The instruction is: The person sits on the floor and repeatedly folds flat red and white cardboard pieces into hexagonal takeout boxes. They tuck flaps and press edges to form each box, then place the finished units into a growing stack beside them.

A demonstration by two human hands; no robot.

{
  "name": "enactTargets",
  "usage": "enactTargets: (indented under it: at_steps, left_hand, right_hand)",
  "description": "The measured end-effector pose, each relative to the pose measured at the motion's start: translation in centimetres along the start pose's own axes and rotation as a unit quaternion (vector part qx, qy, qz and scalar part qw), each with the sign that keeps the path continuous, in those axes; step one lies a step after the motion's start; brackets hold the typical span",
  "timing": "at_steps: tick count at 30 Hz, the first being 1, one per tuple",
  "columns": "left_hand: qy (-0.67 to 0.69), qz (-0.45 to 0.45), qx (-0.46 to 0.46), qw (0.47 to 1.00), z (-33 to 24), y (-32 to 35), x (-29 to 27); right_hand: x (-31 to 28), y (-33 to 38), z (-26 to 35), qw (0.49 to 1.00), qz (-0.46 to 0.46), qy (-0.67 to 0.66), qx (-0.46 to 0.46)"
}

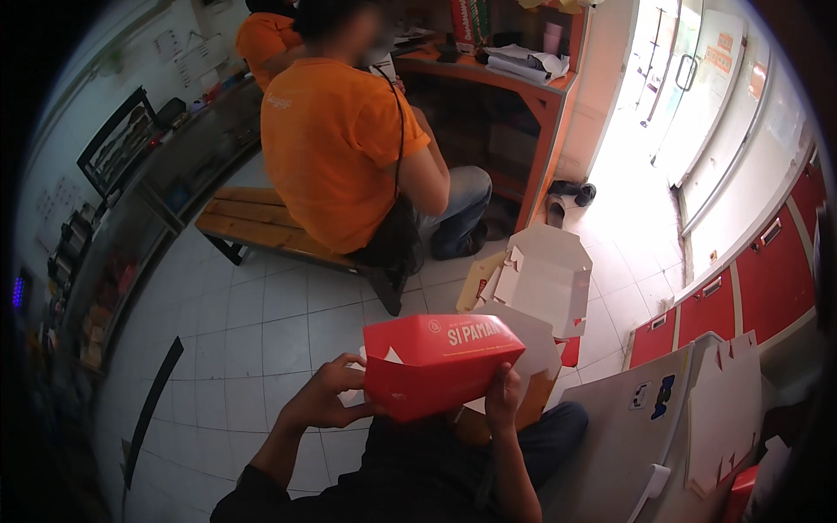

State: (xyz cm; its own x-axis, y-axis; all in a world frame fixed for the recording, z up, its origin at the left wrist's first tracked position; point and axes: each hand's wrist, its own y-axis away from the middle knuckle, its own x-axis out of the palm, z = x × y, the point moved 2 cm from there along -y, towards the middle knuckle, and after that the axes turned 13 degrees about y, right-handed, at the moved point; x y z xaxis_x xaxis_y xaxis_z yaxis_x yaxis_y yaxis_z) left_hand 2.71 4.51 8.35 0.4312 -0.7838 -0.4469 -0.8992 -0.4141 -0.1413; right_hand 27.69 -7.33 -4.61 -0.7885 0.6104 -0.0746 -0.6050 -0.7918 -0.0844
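Note:
Between my two hands, above my lap, is a red cardboard food box (440,373) with white print. Its left end shows a white inner flap poking out at a corner. My left hand (331,390) grips that end, thumb and fingers around its edge. At the right end, my right hand (502,399) presses with the thumb up along the side; its other fingers are mostly hidden behind the box. Just beyond lie unfolded white-sided box blanks (547,277), partly covered by the red box.
A person in an orange shirt (336,152) sits on a wooden bench (253,213) ahead, with another person (264,44) farther back. An orange desk (532,83) stands beyond. On my right, more flat box blanks (722,418) lean by a white surface (610,436) and red drawers (754,275).

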Motion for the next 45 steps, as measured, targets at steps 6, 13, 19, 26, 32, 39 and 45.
enactTargets:
  at_steps: [6, 13, 19, 26, 32, 39, 45]
  left_hand:
    - [-0.094, -0.006, -0.026, 0.995, -1.3, -0.4, 1.0]
    - [-0.069, 0.155, -0.107, 0.98, -0.7, -0.7, 3.2]
    - [-0.01, 0.075, -0.054, 0.996, -0.6, -0.6, 4.6]
    - [0.067, 0.069, -0.109, 0.989, -0.1, -0.7, 6.5]
    - [0.336, 0.137, -0.279, 0.889, 1.6, -1.2, 6.3]
    - [0.409, 0.17, -0.342, 0.829, 4.2, -0.7, 8.1]
    - [0.395, 0.138, -0.411, 0.81, 3.3, 0.0, 8.4]
  right_hand:
    - [0.3, -0.5, 7.2, 0.937, -0.056, 0.273, -0.21]
    - [1.3, -2.3, 9.6, 0.924, 0.236, 0.15, -0.261]
    - [0.1, -1.1, 11.1, 0.957, 0.192, 0.118, -0.18]
    - [-0.6, -0.8, 10.2, 0.977, 0.123, 0.141, -0.098]
    - [-1.1, 0.3, 10.1, 0.955, -0.07, 0.027, -0.285]
    - [0.4, -0.6, 12.8, 0.904, 0.235, 0.193, -0.301]
    - [-0.8, 0.5, 10.5, 0.858, 0.399, 0.258, -0.192]
